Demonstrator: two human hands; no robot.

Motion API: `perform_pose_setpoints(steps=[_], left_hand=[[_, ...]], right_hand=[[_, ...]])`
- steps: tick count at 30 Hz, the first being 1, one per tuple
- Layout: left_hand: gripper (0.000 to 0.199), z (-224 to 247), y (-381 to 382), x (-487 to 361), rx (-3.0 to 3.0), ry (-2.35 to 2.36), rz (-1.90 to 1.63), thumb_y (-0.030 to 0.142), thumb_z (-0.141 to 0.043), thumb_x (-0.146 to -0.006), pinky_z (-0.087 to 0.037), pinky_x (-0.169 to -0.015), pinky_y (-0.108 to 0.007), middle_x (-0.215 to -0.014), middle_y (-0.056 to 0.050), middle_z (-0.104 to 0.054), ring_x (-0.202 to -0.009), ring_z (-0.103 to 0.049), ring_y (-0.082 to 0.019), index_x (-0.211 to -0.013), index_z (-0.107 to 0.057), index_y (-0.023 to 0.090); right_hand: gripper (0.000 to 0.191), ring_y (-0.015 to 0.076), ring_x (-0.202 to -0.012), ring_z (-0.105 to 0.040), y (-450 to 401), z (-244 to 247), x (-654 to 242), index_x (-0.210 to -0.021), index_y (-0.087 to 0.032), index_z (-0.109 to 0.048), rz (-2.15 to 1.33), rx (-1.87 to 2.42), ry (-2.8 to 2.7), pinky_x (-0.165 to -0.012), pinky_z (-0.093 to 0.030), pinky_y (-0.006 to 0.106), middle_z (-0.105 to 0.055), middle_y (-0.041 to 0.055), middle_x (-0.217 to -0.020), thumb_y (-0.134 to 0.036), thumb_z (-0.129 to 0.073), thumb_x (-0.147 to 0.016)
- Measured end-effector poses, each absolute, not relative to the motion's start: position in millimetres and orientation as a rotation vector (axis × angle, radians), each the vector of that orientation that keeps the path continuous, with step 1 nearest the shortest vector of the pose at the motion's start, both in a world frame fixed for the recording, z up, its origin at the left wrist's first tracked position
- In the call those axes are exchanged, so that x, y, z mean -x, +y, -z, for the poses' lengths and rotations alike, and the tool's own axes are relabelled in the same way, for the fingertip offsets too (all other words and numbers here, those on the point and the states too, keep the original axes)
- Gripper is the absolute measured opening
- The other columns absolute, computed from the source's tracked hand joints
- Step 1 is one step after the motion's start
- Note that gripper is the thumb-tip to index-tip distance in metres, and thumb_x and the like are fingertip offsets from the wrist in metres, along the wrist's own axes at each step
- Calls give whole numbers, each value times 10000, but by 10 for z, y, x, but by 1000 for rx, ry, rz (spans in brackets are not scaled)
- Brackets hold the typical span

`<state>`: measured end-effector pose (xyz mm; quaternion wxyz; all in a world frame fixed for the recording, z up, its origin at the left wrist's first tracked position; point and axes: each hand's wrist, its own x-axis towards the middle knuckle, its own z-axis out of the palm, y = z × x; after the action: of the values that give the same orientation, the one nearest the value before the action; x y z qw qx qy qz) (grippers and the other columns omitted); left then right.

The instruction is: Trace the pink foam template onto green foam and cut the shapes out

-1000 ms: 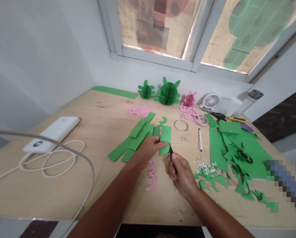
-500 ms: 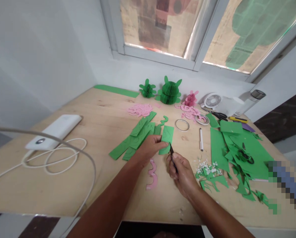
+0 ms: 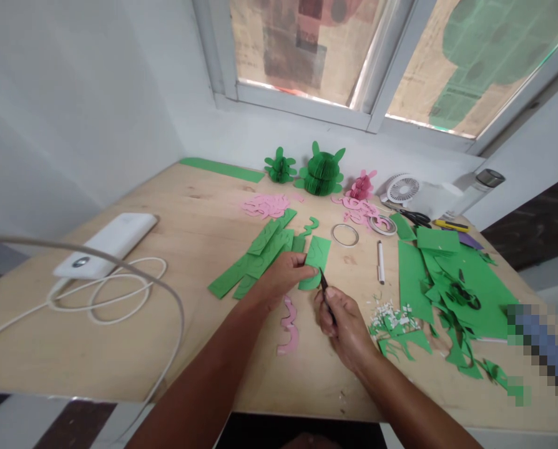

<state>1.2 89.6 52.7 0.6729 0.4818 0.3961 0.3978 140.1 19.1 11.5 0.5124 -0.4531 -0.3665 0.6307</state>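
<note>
My left hand (image 3: 286,271) pinches the lower left edge of a small green paper piece (image 3: 318,252) with a curved outline drawn on it. In my right hand (image 3: 342,315) is a dark, slim cutting tool (image 3: 324,287), its tip touching the paper near my left thumb; most of its handle is hidden by the fingers. Green strips (image 3: 255,259) lie fanned out left of the paper. Behind it rests a cut green wavy piece (image 3: 312,224). A pink wavy piece (image 3: 288,330) lies between my forearms.
White power bank (image 3: 105,246) and looped cable at left. Pink cutouts (image 3: 264,204), tape ring (image 3: 345,235), white pen (image 3: 381,262) and paper figures (image 3: 323,171) stand or lie beyond the hands. Scraps (image 3: 394,321), green sheets (image 3: 485,280) and yellow cutter (image 3: 451,225) at right.
The view has shifted slightly. Both hands keep nearly the same hold on the paper and the tool; no other clear change.
</note>
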Motion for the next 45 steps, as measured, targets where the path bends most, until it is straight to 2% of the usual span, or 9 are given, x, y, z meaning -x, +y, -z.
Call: perform_pose_setpoints(steps=[6,14,29,45], left_hand=[[149,-510,911,11,-1100,899,-864,293,-674,-602,-425,-625,-239,-628,10,-644,-600,-547,-130,-620,-681,145],[141,-489,929,23,-1140,905,-857,292,-659,-610,-405,-585,-238,-602,19,-615,-564,-518,-120,-607,-667,151],[189,-477,924,31,-1120,904,-842,332,-694,-625,-426,-660,-259,-636,1,-639,-615,-548,-139,-661,-672,147],[187,-451,937,46,-1215,932,-822,332,-652,-636,-378,-606,-249,-601,24,-569,-572,-478,-112,-634,-625,147]], right_hand=[[428,55,-407,-254,192,-100,-1407,-733,-168,-575,-1523,1096,-892,-393,-145,222,-386,-88,-452,-581,-659,-808],[427,54,-400,-259,195,-80,-1417,-734,-173,-574,-1525,1104,-908,-396,-150,221,-377,-92,-447,-584,-646,-821],[460,54,-397,-255,195,-80,-1414,-730,-167,-583,-1517,1125,-888,-390,-147,218,-381,-92,-437,-616,-665,-785],[450,56,-399,-268,185,-96,-1412,-730,-170,-577,-1500,1137,-914,-401,-143,226,-389,-90,-444,-608,-643,-810]])
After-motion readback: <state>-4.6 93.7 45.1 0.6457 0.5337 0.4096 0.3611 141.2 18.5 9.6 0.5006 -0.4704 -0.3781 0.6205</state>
